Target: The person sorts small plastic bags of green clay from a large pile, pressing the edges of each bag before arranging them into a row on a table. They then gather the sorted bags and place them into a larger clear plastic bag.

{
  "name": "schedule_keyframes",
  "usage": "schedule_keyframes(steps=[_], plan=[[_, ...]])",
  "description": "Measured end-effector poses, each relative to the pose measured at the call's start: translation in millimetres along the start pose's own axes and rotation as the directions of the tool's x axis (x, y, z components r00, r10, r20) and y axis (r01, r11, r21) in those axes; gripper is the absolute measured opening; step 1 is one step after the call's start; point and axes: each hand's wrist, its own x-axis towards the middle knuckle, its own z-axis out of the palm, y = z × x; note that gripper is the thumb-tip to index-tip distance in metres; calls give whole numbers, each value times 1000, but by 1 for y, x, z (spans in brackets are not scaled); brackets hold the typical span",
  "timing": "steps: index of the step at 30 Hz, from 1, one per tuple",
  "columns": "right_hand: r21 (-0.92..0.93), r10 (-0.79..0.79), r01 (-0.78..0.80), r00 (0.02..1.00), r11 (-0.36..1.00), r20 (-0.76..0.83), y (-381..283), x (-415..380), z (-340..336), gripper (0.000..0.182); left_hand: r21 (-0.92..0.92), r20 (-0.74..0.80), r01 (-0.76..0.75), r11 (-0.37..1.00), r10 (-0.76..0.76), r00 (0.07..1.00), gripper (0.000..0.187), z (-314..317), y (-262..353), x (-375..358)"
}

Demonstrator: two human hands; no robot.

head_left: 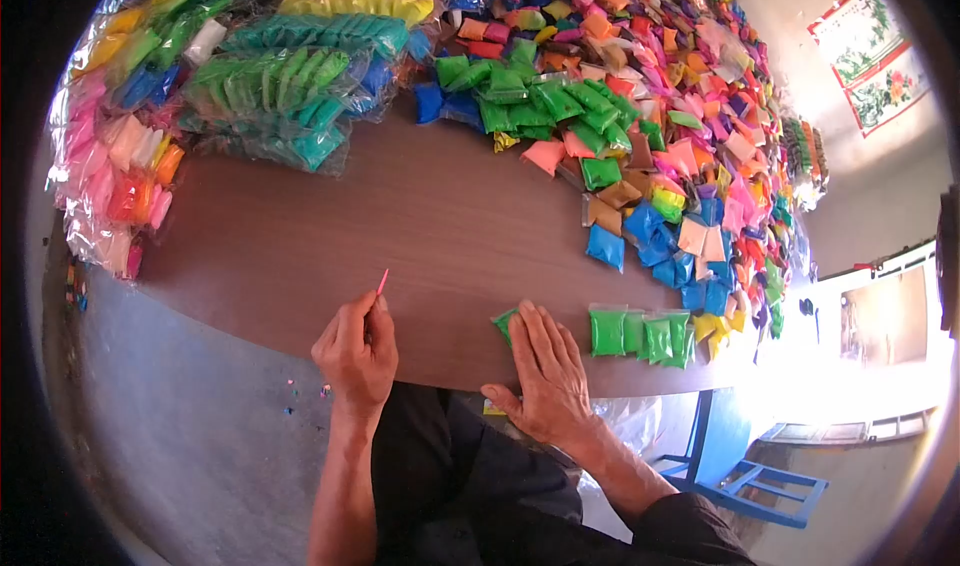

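Observation:
My left hand (358, 351) is closed in a pinch around a thin pink stick (384, 281), whose tip points up and away over the table's near edge. What the stick is exactly, I cannot make out. Flat on the tabletop, fingers stretched out, my right hand (548, 371) covers most of a small green packet (505, 324); only a corner shows at its left side. Just right of that hand, several clear bags of green material (640, 334) lie overlapping in a row.
The brown table (390, 206) bears a large heap of coloured packets (690, 86) at the back right, with green packets (545, 101) at its near side. Bundled bags (270, 86) fill the back left. A blue stool (760, 486) stands below the right edge.

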Motion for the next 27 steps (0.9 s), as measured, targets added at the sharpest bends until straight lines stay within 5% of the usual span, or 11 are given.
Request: schedule_keyframes(steps=[27], plan=[[34,8,-5,997,999,-82,-1,0,-6,93,33,-61,-5,999,7,998,6,3,5,3]])
